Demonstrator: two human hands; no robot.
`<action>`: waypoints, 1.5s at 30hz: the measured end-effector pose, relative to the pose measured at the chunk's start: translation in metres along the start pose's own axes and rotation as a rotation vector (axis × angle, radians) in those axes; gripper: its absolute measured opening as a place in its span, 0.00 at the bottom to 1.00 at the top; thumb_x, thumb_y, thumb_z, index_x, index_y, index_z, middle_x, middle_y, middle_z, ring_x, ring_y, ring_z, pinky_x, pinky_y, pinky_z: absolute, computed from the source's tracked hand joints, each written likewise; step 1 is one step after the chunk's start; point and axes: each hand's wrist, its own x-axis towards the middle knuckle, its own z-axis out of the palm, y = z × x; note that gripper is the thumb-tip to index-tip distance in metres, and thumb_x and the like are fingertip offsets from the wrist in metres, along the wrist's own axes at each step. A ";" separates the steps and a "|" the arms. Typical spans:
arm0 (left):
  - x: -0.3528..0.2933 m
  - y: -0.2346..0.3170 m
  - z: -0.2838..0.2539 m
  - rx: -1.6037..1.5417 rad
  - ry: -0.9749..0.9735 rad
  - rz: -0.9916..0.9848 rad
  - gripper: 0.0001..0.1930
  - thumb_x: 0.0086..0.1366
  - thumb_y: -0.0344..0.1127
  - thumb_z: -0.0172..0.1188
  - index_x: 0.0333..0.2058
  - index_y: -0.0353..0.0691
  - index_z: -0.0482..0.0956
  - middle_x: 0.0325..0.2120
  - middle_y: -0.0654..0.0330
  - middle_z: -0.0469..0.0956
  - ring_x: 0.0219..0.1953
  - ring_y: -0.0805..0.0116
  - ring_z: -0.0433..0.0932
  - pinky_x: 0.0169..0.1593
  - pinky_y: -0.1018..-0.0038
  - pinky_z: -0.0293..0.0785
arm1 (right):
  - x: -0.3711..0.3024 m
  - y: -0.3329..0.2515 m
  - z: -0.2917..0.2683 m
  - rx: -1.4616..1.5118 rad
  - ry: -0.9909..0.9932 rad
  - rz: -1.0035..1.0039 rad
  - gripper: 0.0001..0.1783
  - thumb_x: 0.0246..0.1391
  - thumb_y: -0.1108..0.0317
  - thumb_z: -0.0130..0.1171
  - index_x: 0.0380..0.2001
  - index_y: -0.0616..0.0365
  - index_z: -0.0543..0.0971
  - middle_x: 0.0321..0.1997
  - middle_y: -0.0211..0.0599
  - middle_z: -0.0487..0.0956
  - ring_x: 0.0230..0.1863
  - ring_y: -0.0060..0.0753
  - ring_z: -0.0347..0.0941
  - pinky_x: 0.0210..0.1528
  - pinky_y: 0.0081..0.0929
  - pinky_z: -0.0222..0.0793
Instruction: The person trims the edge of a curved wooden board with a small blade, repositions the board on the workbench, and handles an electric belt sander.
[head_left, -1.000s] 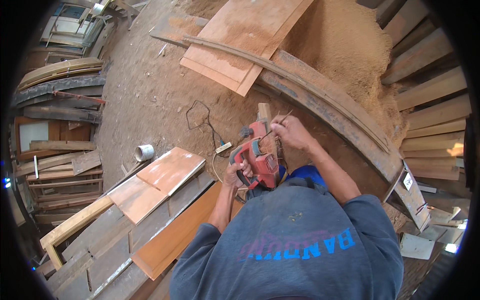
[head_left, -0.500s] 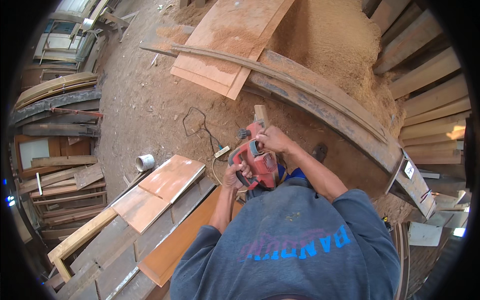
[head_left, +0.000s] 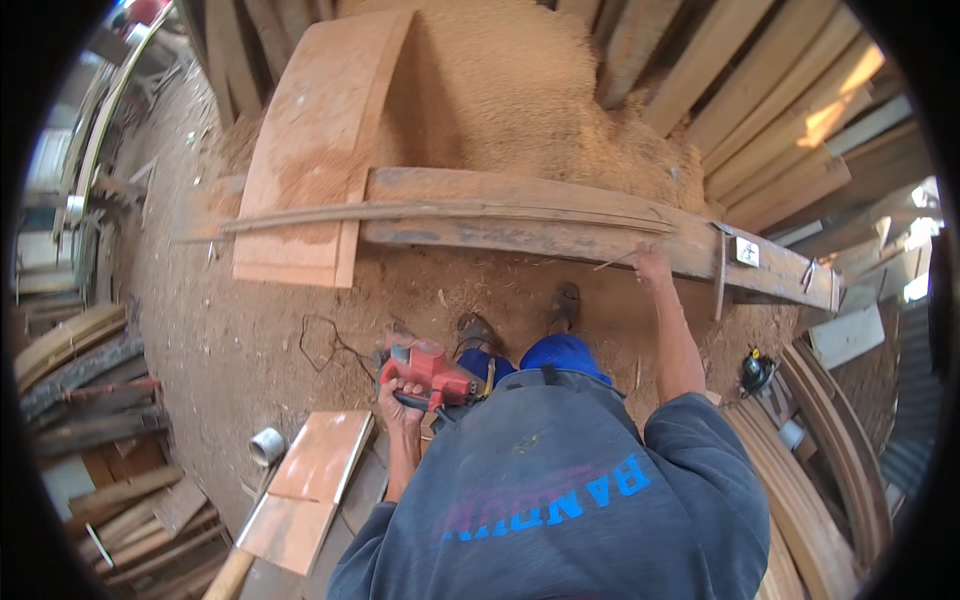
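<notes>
A red electric planer [head_left: 432, 369] hangs low in front of me, left of my knees. My left hand [head_left: 403, 398] is closed round its rear handle. My right arm reaches forward and right to the long plank bench [head_left: 480, 232]. At the bench's near edge my right hand [head_left: 652, 265] has its fingers pinched on a thin stick-like piece [head_left: 615, 260], blurred and hard to tell. A long narrow wooden strip [head_left: 440, 211] lies along the bench top, just beyond that hand.
A brown wooden panel [head_left: 300, 150] lies across the bench's left part, before a sawdust heap [head_left: 500, 80]. A power cord [head_left: 330, 340] loops on the dirt floor. A smaller panel [head_left: 310, 480] and a white can [head_left: 267, 446] are at lower left. Planks [head_left: 740, 110] lean at far right.
My right hand has left the planer and moved right to the bench edge. The left hand keeps the planer, now lower and left. The whole view has swung to the right.
</notes>
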 end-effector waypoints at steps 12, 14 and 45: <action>0.016 -0.028 -0.003 -0.028 0.108 -0.068 0.06 0.55 0.30 0.59 0.30 0.51 0.73 0.18 0.71 0.67 0.20 0.73 0.67 0.26 0.74 0.65 | 0.068 0.033 -0.059 0.324 0.227 0.251 0.29 0.72 0.45 0.45 0.22 0.53 0.72 0.13 0.30 0.68 0.12 0.28 0.64 0.16 0.29 0.60; 0.023 -0.031 -0.001 -0.044 -0.028 -0.072 0.07 0.56 0.30 0.63 0.28 0.50 0.74 0.18 0.72 0.66 0.20 0.74 0.65 0.24 0.73 0.62 | 0.032 0.001 -0.007 0.186 0.067 -0.020 0.25 0.73 0.50 0.45 0.26 0.56 0.74 0.15 0.33 0.72 0.14 0.28 0.68 0.16 0.28 0.63; -0.061 -0.036 -0.080 0.084 -0.084 0.020 0.33 0.77 0.59 0.45 0.69 0.40 0.63 0.59 0.49 0.76 0.60 0.54 0.76 0.64 0.59 0.69 | -0.213 -0.091 0.402 -0.758 -1.114 -0.670 0.29 0.68 0.48 0.52 0.55 0.67 0.72 0.25 0.45 0.78 0.26 0.36 0.77 0.30 0.40 0.72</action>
